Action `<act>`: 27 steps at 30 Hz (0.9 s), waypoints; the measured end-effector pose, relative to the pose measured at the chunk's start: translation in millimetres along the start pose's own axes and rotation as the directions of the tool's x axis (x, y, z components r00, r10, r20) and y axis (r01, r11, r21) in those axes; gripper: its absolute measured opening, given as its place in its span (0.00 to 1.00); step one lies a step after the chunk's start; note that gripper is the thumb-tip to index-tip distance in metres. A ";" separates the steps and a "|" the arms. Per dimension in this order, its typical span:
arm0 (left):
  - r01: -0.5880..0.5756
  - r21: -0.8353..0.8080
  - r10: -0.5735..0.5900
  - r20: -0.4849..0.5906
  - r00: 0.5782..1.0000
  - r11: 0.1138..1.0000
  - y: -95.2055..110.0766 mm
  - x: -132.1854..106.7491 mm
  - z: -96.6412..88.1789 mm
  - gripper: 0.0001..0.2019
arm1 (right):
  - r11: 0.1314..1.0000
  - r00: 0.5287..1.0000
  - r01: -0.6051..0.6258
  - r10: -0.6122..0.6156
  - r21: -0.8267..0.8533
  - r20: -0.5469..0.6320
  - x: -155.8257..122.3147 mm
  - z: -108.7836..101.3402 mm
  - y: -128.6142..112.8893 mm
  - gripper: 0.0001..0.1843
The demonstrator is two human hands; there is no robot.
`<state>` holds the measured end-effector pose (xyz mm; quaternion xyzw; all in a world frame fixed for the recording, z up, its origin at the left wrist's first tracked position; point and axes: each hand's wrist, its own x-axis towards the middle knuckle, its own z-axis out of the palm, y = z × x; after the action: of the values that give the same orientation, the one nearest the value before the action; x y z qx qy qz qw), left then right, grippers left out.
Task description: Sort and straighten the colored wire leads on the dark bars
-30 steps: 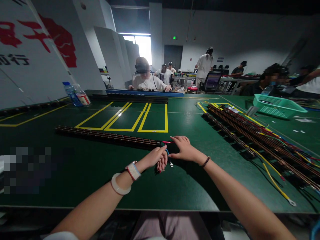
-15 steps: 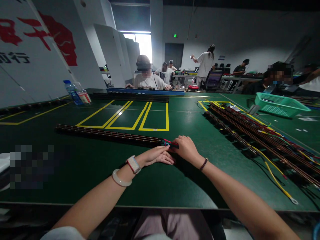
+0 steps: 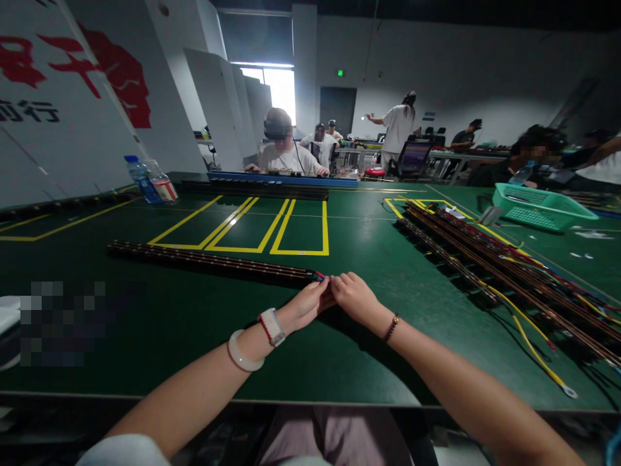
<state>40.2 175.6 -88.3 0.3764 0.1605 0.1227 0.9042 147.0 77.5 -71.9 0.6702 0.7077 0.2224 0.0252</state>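
A long dark strip (image 3: 208, 260) with thin copper-coloured lines along it lies across the green table. At its right end a short bunch of red and blue wires (image 3: 320, 276) comes out between my hands. My left hand (image 3: 308, 303) is closed at these wires, with thumb and fingers pinched around them. Against its fingertips, my right hand (image 3: 356, 296) is bent in a pinch, knuckles up. What lies between the right fingertips is hidden. A pale bangle and a watch with a woven band are on my left wrist, a dark beaded bracelet on my right.
More dark strips with copper rods and coloured wires (image 3: 485, 272) lie to the right, one yellow cable (image 3: 538, 356) ending in a ring lug. A green basket (image 3: 543, 217) stands behind. Bottles (image 3: 145, 181) stand back left. A co-worker (image 3: 286, 152) sits across the table (image 3: 194, 362).
My left hand's fingers, spread flat before, have drawn together. My right fingertips have moved slightly left, and the dark and red piece seen under them is now hidden.
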 end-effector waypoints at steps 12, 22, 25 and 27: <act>-0.011 0.107 0.013 -0.018 1.000 0.994 -3.1 -2.6 -3.3 0.09 | 0.903 0.998 -0.062 0.069 0.426 0.000 -1.2 -5.0 17.1 0.11; 0.087 0.267 -0.091 0.000 0.996 0.960 7.9 -9.8 -4.5 0.16 | 0.914 0.956 0.234 -0.279 0.332 0.092 27.6 2.8 72.0 0.19; 0.114 0.258 -0.115 -0.010 0.993 0.959 11.1 -11.2 -3.3 0.16 | 0.941 0.942 0.310 -0.323 0.134 0.094 35.6 11.5 75.3 0.19; 0.121 0.252 -0.122 -0.012 0.993 0.960 12.0 -11.2 -2.8 0.16 | 0.941 0.937 0.334 -0.337 0.049 0.086 38.3 19.9 75.0 0.18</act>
<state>27.6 181.8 -79.4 0.4779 0.1958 0.0451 0.8552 220.1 120.1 -53.6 0.5495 0.8134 0.1715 0.0844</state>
